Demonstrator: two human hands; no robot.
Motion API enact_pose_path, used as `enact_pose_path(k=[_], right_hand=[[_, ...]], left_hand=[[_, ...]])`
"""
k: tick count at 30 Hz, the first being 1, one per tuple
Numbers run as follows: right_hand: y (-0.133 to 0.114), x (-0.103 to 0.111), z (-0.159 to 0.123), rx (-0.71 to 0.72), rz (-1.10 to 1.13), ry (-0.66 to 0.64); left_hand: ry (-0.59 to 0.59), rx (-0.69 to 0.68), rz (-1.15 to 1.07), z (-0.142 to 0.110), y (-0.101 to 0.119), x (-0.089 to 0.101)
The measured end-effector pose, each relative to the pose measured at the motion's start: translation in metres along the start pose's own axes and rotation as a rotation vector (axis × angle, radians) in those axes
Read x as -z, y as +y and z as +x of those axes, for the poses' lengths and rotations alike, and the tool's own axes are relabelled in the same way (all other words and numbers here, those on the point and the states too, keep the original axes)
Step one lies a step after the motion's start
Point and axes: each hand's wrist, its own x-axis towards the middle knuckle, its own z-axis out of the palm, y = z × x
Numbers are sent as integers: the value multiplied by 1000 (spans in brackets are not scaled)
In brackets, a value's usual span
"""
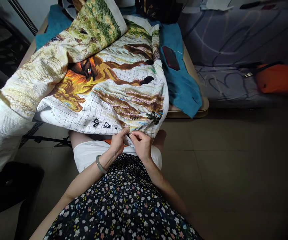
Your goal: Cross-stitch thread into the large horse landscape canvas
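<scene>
Can see embroidered fabric point(104, 71) bunched left of the left hand point(118, 141) and spread beyond. Clasping its near edge in that hand, thumb on top. Pinching close by with the right hand point(143, 144), fingertips together; cannot tell on what. Rightward beyond, can spot dark red phone point(171, 58) on teal cloth point(181, 91).

A white gridded stitching canvas point(114, 75) lies rumpled over a blue cloth point(183, 90), its near edge pinched. Orange, brown and black stitching marks its middle, with bare grid between. A thick folded-over section, stitched green and cream, slants from far to near left.
</scene>
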Motion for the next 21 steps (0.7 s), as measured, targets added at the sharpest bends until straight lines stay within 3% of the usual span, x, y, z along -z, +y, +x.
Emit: enact_pose_path(k=[9, 15, 21], right_hand=[[-2, 0, -5, -29, 49, 112], [-2, 8, 3, 106, -267, 36], [-19, 8, -5, 246, -453, -12]], left_hand=[[-3, 87, 16, -5, 5, -4], [-4, 47, 10, -5, 4, -3], [-11, 16, -24, -5, 3, -2]])
